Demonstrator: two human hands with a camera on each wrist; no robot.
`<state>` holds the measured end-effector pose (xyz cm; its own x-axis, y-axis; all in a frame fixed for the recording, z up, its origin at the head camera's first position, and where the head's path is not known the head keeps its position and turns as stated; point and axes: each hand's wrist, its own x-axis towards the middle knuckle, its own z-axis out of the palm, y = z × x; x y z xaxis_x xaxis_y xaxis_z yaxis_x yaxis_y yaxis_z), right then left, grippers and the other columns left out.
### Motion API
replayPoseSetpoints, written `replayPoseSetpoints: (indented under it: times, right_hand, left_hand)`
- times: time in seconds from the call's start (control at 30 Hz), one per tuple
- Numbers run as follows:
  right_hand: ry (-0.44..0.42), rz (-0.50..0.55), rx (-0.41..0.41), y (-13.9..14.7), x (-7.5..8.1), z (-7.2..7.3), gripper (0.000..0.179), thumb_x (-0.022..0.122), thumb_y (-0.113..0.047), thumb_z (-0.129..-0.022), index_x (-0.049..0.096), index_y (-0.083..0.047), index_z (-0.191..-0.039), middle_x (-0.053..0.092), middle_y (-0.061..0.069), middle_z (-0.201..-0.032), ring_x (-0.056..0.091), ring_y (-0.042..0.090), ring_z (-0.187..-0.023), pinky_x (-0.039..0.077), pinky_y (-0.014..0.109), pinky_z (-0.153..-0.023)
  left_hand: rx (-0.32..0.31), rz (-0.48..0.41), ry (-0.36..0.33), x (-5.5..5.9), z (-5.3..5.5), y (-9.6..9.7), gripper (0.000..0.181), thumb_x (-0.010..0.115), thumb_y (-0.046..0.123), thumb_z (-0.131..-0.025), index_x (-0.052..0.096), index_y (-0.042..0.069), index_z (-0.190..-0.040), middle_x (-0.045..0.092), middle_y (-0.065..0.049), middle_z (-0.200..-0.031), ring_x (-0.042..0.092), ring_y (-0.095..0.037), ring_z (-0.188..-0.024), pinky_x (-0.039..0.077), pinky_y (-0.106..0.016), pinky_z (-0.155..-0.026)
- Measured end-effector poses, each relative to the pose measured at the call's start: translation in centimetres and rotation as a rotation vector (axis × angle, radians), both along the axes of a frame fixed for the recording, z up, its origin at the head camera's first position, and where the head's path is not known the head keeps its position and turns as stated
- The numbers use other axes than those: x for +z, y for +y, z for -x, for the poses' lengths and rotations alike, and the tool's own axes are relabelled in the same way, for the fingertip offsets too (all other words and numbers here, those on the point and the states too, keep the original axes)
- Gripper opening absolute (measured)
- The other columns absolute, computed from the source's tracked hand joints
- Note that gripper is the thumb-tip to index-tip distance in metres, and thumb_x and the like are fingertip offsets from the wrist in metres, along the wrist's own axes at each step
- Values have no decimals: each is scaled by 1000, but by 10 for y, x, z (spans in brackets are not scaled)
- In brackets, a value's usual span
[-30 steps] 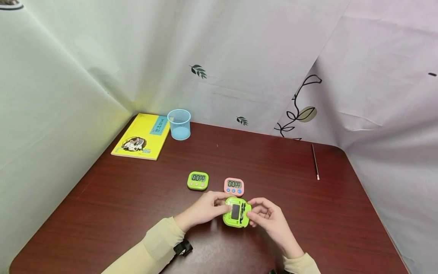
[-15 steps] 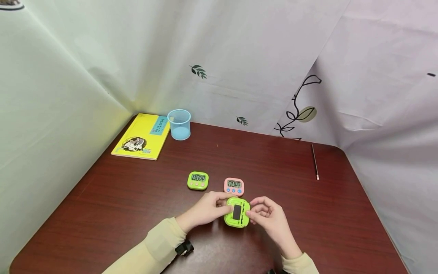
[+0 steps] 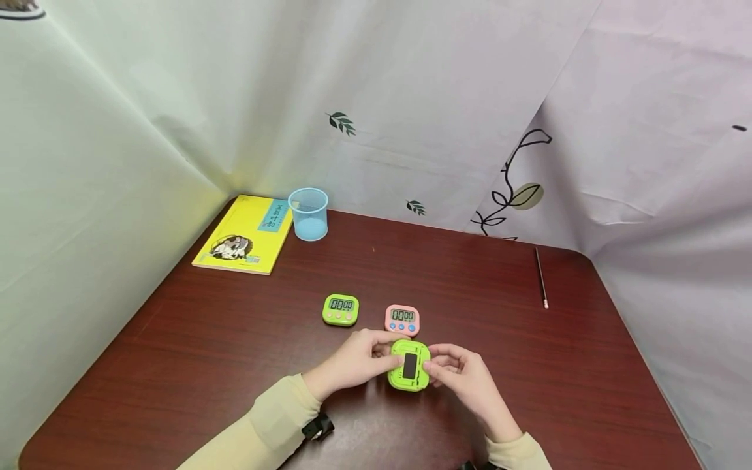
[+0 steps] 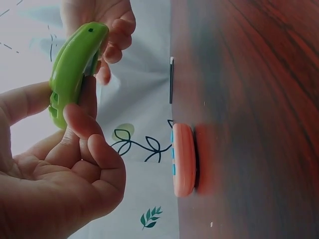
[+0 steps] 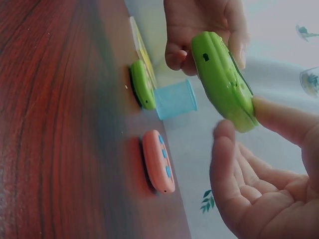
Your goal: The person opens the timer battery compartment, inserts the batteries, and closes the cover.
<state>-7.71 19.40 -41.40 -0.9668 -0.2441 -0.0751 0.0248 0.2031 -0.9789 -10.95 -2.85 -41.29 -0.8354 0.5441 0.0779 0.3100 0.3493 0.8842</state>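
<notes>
A green digital timer (image 3: pixel 410 366) is held up between both hands, its back with a dark rectangular patch facing up toward the head camera. My left hand (image 3: pixel 360 360) grips its left side, thumb on the back and fingers around the other face. My right hand (image 3: pixel 468 384) pinches the right edge, with the thumb (image 5: pixel 279 117) on the back and the index fingertip right at the lower edge. In the left wrist view the timer (image 4: pixel 75 74) shows edge-on, above the table. Just beyond the hands lies a pink timer (image 3: pixel 402 320) with blue buttons.
Another green timer (image 3: pixel 341 310) lies left of the pink one, display up. A yellow book (image 3: pixel 247 228) and a blue translucent cup (image 3: pixel 309 219) stand at the back left. Toward the right edge lies a dark pencil (image 3: pixel 542 281). White curtains surround the table (image 3: pixel 194 352).
The flap on the right part of the timer's back, tilted up a second ago with a dark gap beside it, now lies flat. The timer and both hands shifted slightly.
</notes>
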Motion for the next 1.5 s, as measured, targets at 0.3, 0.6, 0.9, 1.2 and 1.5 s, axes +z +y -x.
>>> replayPoseSetpoints:
  times: [0.3,0.6,0.9,1.2,1.5]
  right_hand:
    - [17,17,87,3,-3,2,34,63,-4,-89,57,21,-110,69,20,-91,63,6,-68,54,28,-65]
    - [-18,19,73,7,-3,1,32,65,-2,-86,57,22,-105,68,10,-84,62,6,-67,53,27,-65]
    - [-11,28,56,5,-3,-2,31,68,-1,-84,56,23,-99,67,10,-79,62,5,-65,53,27,-63]
    - [1,2,11,0,0,-7,25,72,-3,-81,59,16,-91,66,3,-75,61,6,-63,53,28,-62]
    - [192,-69,-187,-10,7,-15,16,77,-5,-76,65,0,-86,63,2,-72,55,6,-59,46,21,-54]
  left_hand:
    - [-18,6,-8,0,0,1,30,67,17,-87,67,12,-117,64,7,-71,50,1,-59,40,-18,-57]
    - [-39,3,-33,0,-3,2,33,67,14,-88,65,10,-121,73,-1,-87,59,1,-72,47,-20,-67]
    - [-59,-12,-64,2,-4,3,37,69,13,-87,64,5,-122,72,-7,-102,67,-8,-89,50,-19,-74]
    - [-86,-57,-147,4,-2,-2,36,70,19,-87,65,7,-121,73,-6,-99,68,-10,-88,50,-21,-76]
    - [26,81,95,0,-4,-1,21,73,34,-83,73,18,-97,69,14,-74,59,4,-64,47,-19,-60]
